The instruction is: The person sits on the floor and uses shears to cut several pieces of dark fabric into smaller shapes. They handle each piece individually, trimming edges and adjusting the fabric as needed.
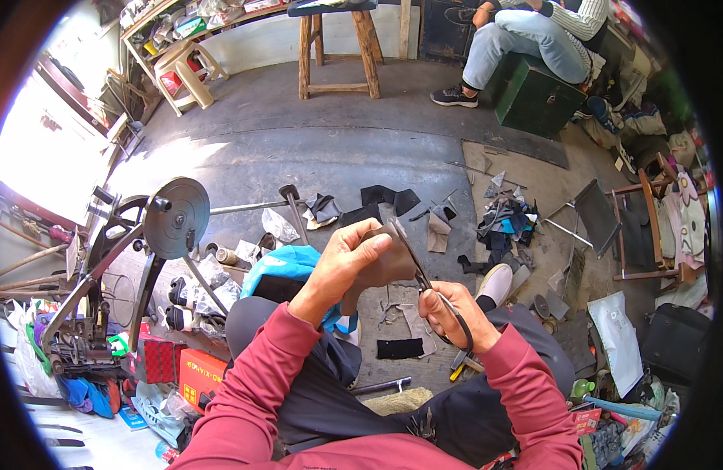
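My left hand (351, 258) pinches a brown piece of leather-like sheet (392, 261), thumb on top. In my right hand (460, 314) is a pair of scissors (423, 279) with black handles. Its blades point up and away from me, along the right edge of the brown piece. Whether the blades are parted is hard to see. Below the hands, a black fabric strip (400, 348) and a pale grey scrap (415, 323) lie on the floor. A light blue plastic bag (285, 264) rests by my left knee.
A hand-cranked sewing machine (176, 217) stands at the left. Dark scraps (505, 226) are piled at the right, near a folding stool (596, 217). A person (526, 41) sits on a green box (535, 97) at the back. A wooden stool (338, 56) stands farther back.
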The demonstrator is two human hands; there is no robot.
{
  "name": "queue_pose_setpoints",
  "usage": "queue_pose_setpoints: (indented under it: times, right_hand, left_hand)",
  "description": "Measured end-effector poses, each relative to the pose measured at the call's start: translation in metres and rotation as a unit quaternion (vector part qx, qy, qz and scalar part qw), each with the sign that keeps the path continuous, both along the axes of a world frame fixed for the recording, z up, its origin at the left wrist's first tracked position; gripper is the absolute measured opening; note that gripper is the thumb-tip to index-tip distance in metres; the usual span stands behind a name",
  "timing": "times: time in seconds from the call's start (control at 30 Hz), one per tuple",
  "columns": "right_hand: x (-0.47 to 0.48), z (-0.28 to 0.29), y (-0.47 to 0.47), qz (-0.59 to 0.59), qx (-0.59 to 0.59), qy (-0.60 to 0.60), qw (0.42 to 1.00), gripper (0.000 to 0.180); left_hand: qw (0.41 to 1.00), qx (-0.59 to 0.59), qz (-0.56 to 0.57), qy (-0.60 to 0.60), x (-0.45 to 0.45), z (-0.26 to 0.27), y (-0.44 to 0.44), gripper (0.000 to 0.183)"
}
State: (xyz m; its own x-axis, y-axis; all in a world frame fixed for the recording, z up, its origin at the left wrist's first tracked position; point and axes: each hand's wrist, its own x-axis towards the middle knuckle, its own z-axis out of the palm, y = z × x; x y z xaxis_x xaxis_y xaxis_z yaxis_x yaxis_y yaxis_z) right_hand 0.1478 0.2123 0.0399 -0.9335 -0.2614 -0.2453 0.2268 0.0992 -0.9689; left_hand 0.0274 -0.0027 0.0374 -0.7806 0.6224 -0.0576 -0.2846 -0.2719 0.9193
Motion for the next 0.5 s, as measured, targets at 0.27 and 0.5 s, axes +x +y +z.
queue_pose_setpoints:
  times: [0.27,0.5]
  right_hand:
    - [0.0006,0.0020,-0.0010,0.012,0.004,-0.013,1.000,0.059]
    - [0.0002,0.0022,-0.0023,0.000,-0.014,0.006,1.000,0.057]
  left_hand:
    - [0.999,-0.007,0.049,-0.004,0.0005,0.0010,0.0016,0.014]
    - [0.999,-0.006,0.045,-0.004,0.0006,0.0011,0.0009,0.016]
